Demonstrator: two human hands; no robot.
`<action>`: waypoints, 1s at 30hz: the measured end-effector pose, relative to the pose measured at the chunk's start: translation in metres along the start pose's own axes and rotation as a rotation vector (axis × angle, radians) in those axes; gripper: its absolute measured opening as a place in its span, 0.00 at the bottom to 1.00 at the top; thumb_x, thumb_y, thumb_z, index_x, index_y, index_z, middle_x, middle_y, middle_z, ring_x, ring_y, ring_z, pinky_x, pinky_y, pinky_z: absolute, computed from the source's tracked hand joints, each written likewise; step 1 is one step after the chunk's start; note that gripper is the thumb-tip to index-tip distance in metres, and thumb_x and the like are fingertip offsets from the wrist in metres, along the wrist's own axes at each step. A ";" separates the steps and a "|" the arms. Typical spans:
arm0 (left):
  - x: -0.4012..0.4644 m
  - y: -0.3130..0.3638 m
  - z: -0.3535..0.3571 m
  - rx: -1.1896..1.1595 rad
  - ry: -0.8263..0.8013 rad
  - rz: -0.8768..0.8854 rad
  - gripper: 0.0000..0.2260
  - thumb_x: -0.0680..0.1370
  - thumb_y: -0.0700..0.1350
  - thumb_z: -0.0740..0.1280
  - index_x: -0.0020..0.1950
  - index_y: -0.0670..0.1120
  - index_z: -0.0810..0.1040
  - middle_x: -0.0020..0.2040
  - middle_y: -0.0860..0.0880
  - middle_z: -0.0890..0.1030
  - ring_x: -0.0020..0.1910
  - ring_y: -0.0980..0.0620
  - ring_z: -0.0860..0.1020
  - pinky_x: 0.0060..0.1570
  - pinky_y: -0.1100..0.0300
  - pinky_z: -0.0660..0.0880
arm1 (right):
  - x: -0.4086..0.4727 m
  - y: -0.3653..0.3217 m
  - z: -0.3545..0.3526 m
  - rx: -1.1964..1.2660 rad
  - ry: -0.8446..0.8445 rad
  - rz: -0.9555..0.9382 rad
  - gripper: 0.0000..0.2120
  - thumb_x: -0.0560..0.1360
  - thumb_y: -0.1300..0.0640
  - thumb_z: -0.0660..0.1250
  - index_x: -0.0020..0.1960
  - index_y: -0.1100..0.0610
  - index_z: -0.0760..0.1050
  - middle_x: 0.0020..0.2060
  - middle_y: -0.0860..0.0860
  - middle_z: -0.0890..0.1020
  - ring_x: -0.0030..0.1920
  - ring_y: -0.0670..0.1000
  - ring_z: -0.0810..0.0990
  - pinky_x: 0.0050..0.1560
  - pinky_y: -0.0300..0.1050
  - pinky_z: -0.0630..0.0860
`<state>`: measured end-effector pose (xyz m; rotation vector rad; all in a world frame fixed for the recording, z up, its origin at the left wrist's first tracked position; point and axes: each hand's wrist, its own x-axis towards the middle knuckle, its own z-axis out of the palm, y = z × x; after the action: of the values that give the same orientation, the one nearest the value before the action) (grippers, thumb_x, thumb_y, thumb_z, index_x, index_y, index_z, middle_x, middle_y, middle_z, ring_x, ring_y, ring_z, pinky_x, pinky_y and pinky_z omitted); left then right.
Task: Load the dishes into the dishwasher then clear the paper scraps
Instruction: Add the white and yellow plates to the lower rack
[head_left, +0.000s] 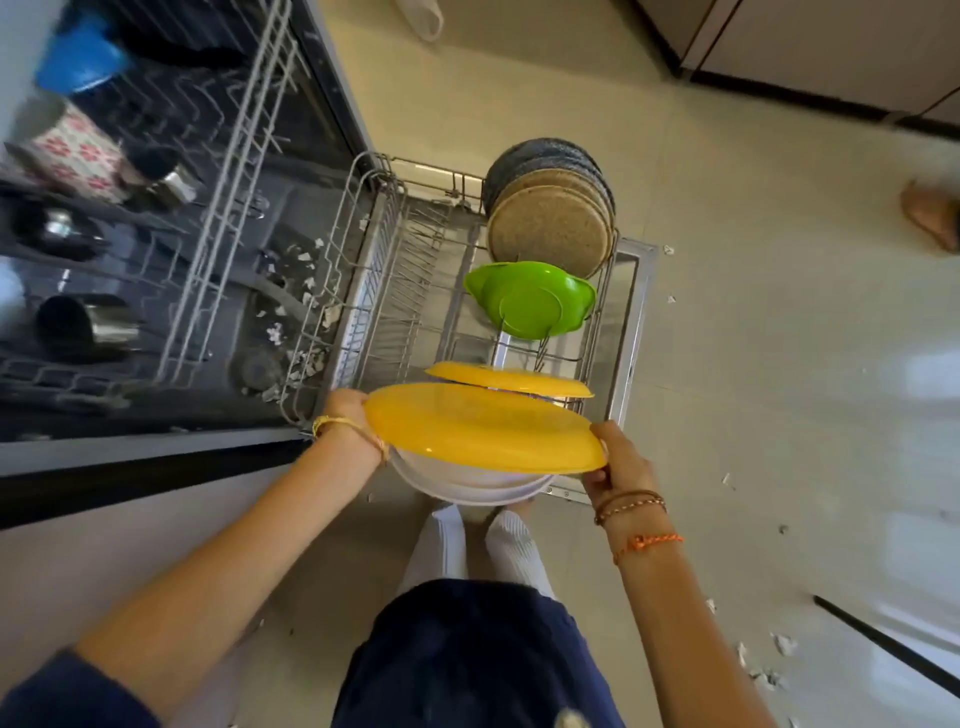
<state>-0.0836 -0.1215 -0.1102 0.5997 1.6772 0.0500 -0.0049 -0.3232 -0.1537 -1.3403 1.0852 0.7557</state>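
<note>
I hold a yellow plate (483, 428) over the near end of the pulled-out lower dishwasher rack (363, 244). My left hand (345, 413) grips its left rim and my right hand (618, 460) grips its right rim. A white bowl (472, 488) sits right beneath the plate; what carries it is hidden. In the rack stand a second yellow plate (509, 379), a green dish (530, 299) and several beige and grey plates (550, 218). Paper scraps lie inside the dishwasher tub (296, 312) and on the floor at the right (779, 644).
The upper rack (156, 218) at left holds steel cups, a blue item and a flowered mug. The open dishwasher door (639, 332) lies under the lower rack. My socked feet (478, 545) stand just before it. Cabinets run along the far right.
</note>
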 end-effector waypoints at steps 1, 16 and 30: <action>-0.005 0.007 -0.003 -0.022 -0.012 0.002 0.14 0.81 0.38 0.50 0.57 0.42 0.74 0.43 0.39 0.76 0.39 0.44 0.79 0.41 0.55 0.76 | -0.010 -0.003 0.001 0.016 -0.013 -0.010 0.15 0.73 0.64 0.65 0.31 0.58 0.65 0.13 0.47 0.66 0.13 0.43 0.64 0.16 0.28 0.61; 0.017 0.030 0.048 -0.244 -0.265 -0.008 0.13 0.80 0.38 0.57 0.34 0.41 0.66 0.15 0.49 0.69 0.13 0.56 0.70 0.16 0.68 0.69 | -0.006 -0.064 0.008 0.327 -0.102 -0.107 0.14 0.77 0.65 0.62 0.33 0.62 0.67 0.20 0.52 0.69 0.13 0.41 0.66 0.16 0.30 0.66; 0.153 0.021 0.103 0.138 -0.192 0.175 0.13 0.77 0.44 0.63 0.33 0.47 0.68 0.16 0.56 0.68 0.15 0.61 0.66 0.19 0.71 0.64 | 0.127 -0.065 0.057 0.090 -0.079 -0.115 0.14 0.77 0.66 0.60 0.33 0.61 0.66 0.10 0.48 0.66 0.12 0.42 0.67 0.14 0.30 0.63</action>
<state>0.0086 -0.0715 -0.2631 0.8287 1.4468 0.0025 0.1101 -0.2952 -0.2516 -1.2748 0.9604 0.6623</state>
